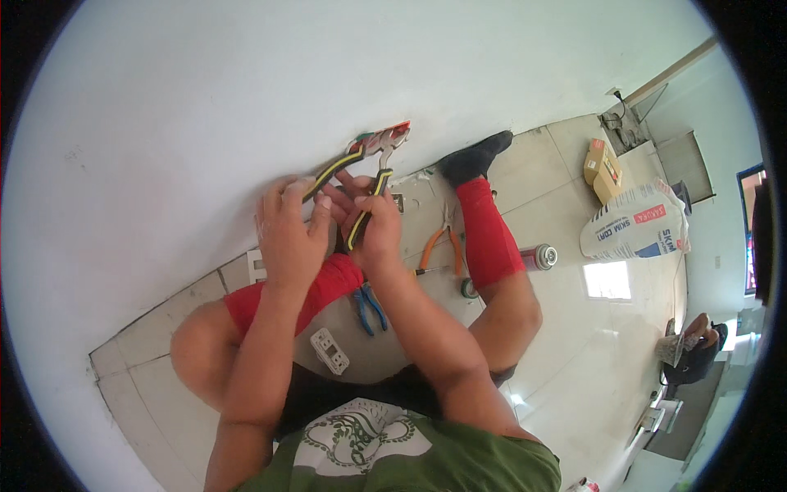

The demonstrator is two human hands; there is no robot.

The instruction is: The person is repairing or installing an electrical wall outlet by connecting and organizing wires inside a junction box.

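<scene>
Both my hands are on a pair of pliers (pixel 331 172) with black and yellow handles. The left handle lies in my left hand (pixel 288 234), and the right handle is wrapped by the fingers of my right hand (pixel 379 230). The handles are spread apart. At the low wall, the metal jaws sit over a reddish-orange wall box (pixel 400 127) set in an opening. What the jaws grip, if anything, is too small to tell. A bit of green shows at the opening's left edge.
On the tiles between my legs lie blue-handled pliers (pixel 369 310), a white outlet plate (pixel 329 351) and orange-handled pliers (pixel 443 246). A can (pixel 541 257) lies by my right leg. Further right are a cardboard box (pixel 602 170), a white sack (pixel 638 223) and another person (pixel 697 353).
</scene>
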